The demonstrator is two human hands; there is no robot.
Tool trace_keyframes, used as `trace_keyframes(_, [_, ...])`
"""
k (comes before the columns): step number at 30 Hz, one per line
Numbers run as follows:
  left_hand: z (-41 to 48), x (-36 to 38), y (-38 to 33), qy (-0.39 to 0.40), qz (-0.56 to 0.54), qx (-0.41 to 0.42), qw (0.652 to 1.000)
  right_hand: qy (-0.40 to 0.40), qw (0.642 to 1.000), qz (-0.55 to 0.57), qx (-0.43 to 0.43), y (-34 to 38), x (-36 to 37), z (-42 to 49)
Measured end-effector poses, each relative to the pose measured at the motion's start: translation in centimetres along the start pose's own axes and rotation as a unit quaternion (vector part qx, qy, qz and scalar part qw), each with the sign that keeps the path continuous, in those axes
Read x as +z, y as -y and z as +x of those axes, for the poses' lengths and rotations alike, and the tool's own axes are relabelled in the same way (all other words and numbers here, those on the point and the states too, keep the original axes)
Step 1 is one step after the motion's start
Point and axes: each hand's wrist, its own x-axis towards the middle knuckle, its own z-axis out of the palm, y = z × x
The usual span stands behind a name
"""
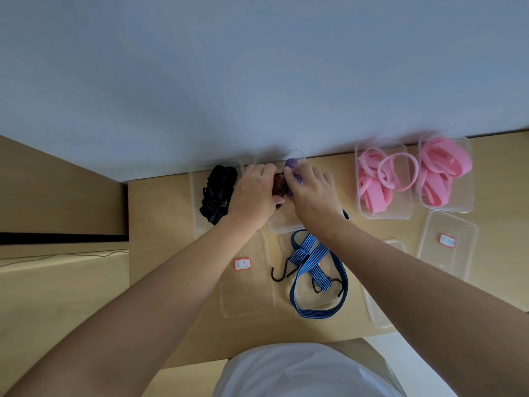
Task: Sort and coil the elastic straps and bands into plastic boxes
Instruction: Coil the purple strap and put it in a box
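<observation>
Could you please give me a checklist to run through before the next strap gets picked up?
1. Left hand holds the red strap: ok.
2. Right hand pinches the purple strap: ok.
3. Both straps coiled inside the middle box: cannot tell, hands cover them.
4. Blue striped strap boxed: not ok, lies loose outside any box.
5. Black straps boxed: ok.

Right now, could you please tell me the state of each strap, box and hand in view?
left hand, grips the red strap.
right hand, pinches the purple strap.
black straps, bundled in their box.
blue striped strap, uncoiled, lying outside the boxes.
pink bands, in two open boxes.
labelled lids, off, flat on the table.
</observation>
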Motion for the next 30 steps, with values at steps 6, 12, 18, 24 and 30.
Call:
trace_keyframes(6, [-0.1,0.1,-0.4,0.012,0.064,0.030,0.997,0.025,1.000,-0.018,-0.006,0.2,-0.6,0.1])
trace_keyframes(12, [-0.2,0.8,-0.6,0.030,0.185,0.041,0.981,0.034,0.999,-0.018,-0.005,0.5,-0.7,0.1])
trace_keyframes(18, [0.0,0.7,-0.6,0.053,0.209,0.042,0.976,0.047,0.999,-0.014,-0.001,0.8,-0.8,0.1])
trace_keyframes(24, [-0.3,0.0,-1.2,0.073,0.227,0.032,0.971,0.080,0.997,-0.020,0.000,0.7,-2.0,0.4])
trace_keyframes(30, [-1.2,-0.8,-2.3,0.054,0.225,0.025,0.972,0.078,0.997,-0.013,0.012,-0.7,-3.1,-0.8])
